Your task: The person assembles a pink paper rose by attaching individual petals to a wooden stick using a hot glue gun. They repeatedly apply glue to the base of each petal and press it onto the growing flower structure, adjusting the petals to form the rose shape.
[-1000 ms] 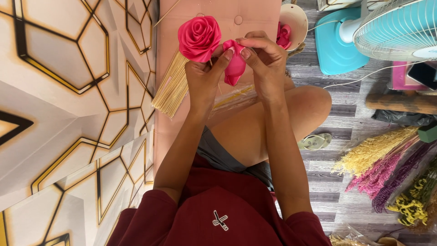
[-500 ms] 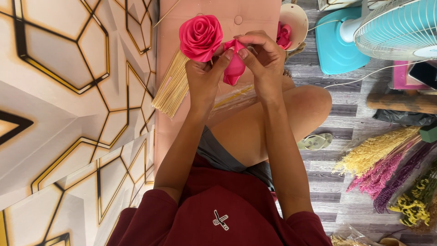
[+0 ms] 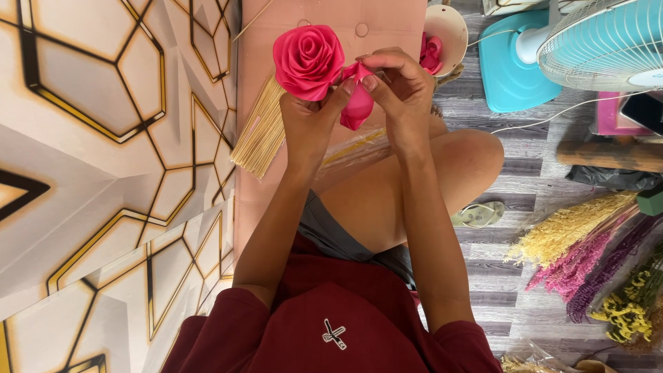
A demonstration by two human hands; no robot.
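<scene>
Gripped from below by the left hand [image 3: 309, 124], a pink foam rose [image 3: 308, 59] is held above the lap. Beside it, a pink petal [image 3: 358, 103] is pinched by the right hand [image 3: 400, 90]. Bamboo sticks [image 3: 262, 131] lie on the pink board [image 3: 324, 21] behind.

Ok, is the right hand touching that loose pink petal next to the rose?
Touching. The head view shows the right hand with its fingertips pinching the pink petal against the rose.
</scene>
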